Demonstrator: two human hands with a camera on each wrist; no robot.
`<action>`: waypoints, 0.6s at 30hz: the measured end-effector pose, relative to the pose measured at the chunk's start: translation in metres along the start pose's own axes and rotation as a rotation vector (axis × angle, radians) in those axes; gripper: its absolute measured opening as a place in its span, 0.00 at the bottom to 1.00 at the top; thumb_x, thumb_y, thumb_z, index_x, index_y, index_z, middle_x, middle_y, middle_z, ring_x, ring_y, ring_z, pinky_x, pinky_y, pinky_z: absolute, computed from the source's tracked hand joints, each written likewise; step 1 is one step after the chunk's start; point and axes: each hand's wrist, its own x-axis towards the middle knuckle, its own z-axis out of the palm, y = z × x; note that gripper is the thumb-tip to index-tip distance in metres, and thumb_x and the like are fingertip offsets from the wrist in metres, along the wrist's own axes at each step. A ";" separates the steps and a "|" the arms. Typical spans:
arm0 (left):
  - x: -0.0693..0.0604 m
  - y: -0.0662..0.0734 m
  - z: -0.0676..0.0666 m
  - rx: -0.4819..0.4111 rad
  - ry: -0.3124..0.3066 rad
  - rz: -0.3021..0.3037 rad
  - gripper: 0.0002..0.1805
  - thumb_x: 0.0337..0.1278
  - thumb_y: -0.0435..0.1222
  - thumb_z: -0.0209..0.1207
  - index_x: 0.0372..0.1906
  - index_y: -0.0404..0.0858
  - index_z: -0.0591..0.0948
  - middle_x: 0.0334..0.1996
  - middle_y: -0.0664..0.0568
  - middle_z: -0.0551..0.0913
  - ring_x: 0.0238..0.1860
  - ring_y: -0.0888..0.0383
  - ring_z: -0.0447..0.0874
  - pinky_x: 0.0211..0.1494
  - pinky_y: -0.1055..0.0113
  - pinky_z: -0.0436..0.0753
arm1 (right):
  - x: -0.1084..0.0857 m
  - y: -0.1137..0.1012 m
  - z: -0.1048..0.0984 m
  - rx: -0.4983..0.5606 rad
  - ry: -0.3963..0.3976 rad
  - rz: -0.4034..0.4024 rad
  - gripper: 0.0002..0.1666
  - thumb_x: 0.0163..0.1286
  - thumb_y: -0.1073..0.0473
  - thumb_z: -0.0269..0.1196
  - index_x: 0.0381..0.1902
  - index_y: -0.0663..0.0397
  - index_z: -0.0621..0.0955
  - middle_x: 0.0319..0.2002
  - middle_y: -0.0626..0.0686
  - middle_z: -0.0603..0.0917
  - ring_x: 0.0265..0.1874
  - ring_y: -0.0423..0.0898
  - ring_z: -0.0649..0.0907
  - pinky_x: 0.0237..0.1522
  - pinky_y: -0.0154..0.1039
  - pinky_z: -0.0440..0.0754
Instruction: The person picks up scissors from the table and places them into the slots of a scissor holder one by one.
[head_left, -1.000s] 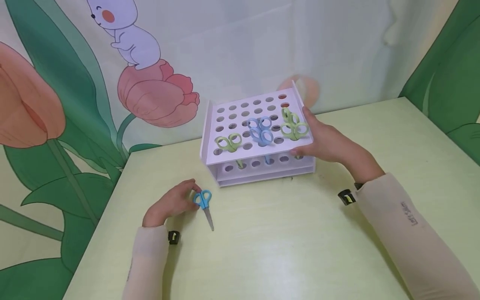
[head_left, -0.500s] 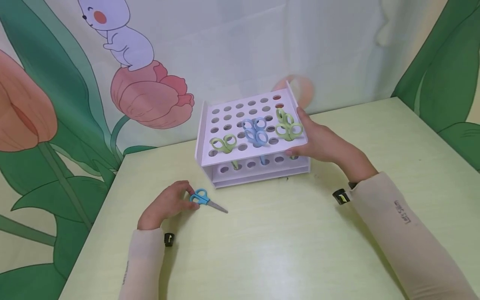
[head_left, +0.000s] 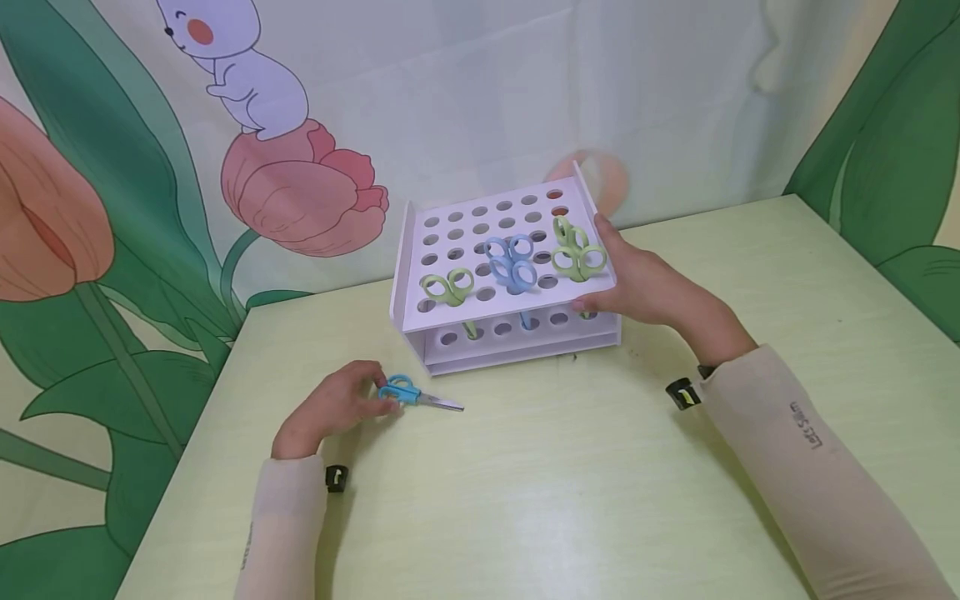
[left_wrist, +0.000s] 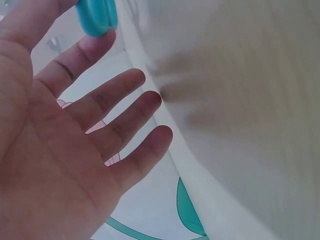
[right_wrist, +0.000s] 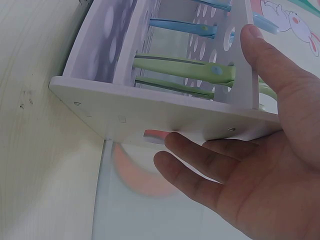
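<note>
My left hand [head_left: 333,410] pinches the bright blue scissors [head_left: 402,393] by a handle loop, thumb against index finger. Their metal blades point right, low over the table; contact with it is unclear. In the left wrist view the other fingers spread away from the teal loop [left_wrist: 97,17]. A white holed rack [head_left: 480,308] stands behind. My right hand [head_left: 648,279] grips its right side, thumb on the front of the upper shelf, fingers along the side panel. Green scissors [head_left: 455,296], pale blue scissors [head_left: 513,275] and more green scissors [head_left: 579,271] stand handles up in the front holes.
The pale green table [head_left: 540,492] carries the rack near its back edge. Behind hangs a curtain [head_left: 465,100] printed with tulips and a white animal. A black wrist strap piece [head_left: 683,393] sticks out by the right sleeve [head_left: 817,467].
The blue scissors have swung round in my left hand, blades turning from pointing toward me to pointing right. My right hand stays on the rack. The head view has shifted slightly.
</note>
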 end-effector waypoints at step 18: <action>-0.008 0.017 -0.016 -0.247 0.189 0.093 0.19 0.60 0.50 0.70 0.44 0.43 0.77 0.43 0.49 0.83 0.49 0.49 0.82 0.54 0.50 0.77 | 0.001 0.002 0.000 -0.005 0.000 0.002 0.76 0.60 0.46 0.76 0.81 0.39 0.29 0.62 0.59 0.74 0.48 0.56 0.75 0.55 0.55 0.72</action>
